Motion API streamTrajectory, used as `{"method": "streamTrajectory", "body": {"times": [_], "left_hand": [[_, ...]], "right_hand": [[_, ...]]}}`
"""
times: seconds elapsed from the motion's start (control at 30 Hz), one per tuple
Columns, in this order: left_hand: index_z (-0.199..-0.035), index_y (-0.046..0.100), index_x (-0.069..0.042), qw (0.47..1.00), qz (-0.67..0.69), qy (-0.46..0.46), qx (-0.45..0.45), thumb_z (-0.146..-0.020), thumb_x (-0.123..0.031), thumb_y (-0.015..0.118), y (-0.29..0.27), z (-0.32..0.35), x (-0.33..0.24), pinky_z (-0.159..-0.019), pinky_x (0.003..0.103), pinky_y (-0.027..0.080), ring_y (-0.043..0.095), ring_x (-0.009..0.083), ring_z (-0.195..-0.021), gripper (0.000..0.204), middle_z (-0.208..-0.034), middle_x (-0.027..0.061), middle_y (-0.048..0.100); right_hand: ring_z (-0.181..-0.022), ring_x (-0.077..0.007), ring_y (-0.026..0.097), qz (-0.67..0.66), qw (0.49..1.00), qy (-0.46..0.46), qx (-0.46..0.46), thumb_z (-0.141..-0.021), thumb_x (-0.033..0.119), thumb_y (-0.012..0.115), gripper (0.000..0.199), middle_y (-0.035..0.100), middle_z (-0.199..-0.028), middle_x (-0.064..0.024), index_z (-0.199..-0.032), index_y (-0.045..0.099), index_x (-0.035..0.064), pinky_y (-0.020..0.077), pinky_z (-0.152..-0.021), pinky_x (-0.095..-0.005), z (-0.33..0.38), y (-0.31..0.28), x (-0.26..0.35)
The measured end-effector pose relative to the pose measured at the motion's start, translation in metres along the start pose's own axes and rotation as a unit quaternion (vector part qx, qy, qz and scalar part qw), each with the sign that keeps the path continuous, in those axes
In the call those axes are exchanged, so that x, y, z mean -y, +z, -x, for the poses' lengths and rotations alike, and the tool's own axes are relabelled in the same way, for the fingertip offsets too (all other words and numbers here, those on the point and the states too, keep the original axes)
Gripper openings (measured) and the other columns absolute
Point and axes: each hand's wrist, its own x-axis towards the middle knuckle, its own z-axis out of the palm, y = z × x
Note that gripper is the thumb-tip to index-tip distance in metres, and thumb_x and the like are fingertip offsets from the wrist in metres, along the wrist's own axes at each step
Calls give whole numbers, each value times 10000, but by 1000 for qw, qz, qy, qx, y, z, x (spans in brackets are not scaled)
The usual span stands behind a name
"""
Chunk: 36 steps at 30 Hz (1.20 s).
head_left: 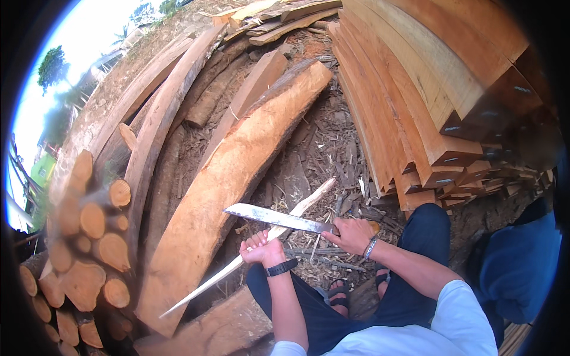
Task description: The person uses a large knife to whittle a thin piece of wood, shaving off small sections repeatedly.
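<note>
Whittling was the step in hand, as we judged it; our left hand (263,249) had its grip wrapped tight round a long pale wooden stick (237,267), which ran from a sharp tip low on our left up past the fist to a splintered end near the bark litter (323,154); our right hand (351,234) held its grip closed round the handle of a machete (279,218), whose broad steel blade lay across the stick just above the left fist, edge seemingly turned toward the wood; we sat with dark trousers and sandalled feet (338,293) below the work; the stick hung in the air over our knees, touching nothing but hand and blade; a thick orange slab (231,178) of sawn timber sloped away in front of us; round log ends (95,237) were stacked on our left, and sawn planks (415,101) were piled on our right; the next stroke, by our reckoning, called for the blade to travel away from the left fingers, at a shallow angle, with the stick held steady; a slip toward the fist looked the main hazard.
</note>
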Motion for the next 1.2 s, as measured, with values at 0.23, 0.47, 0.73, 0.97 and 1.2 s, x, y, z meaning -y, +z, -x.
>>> {"method": "streamTrajectory", "body": {"times": [0.23, 0.47, 0.73, 0.97, 1.2], "left_hand": [[-498, 259, -197, 997, 14, 52, 48, -836, -311, 414, 6, 1, -1, -527, 314, 262, 224, 142, -404, 390, -421, 5, 251], [-491, 276, -196, 994, 10, 85, 64, -820, -294, 426, 3, -7, -17, -529, 305, 271, 223, 139, -410, 375, -423, 2, 264], [-483, 287, -193, 996, 8, 76, 40, -815, -297, 431, 7, 1, -11, -521, 304, 272, 238, 139, -399, 376, -410, 1, 266], [-486, 279, -200, 996, 12, 72, 52, -809, -292, 433, 3, -4, -14, -522, 305, 259, 222, 141, -398, 370, -416, 2, 259], [-485, 281, -200, 996, 35, 71, 35, -803, -297, 442, 1, -15, -33, -519, 305, 260, 229, 141, -393, 370, -416, 0, 266]], "right_hand": [[-670, -368, 689, 11, 1000, -26, 12, -969, 602, 444, 613, 674, -702, -203, -892, 610, 17, 538, -608, -489, 3, 3, 3], [-684, -390, 685, -16, 999, 48, -4, -976, 578, 449, 607, 676, -713, -216, -905, 615, -2, 541, -622, -489, -4, 1, -8], [-682, -421, 679, -1, 1000, 1, 4, -989, 559, 426, 620, 662, -687, -246, -904, 615, -26, 534, -645, -534, -4, 5, -2], [-704, -434, 679, -27, 998, 63, -8, -983, 569, 429, 630, 671, -722, -257, -944, 615, -32, 534, -655, -538, -6, 9, -12], [-716, -429, 681, -13, 997, 75, -27, -977, 578, 435, 638, 672, -717, -249, -906, 632, -24, 532, -660, -531, -13, 3, -21]]}}
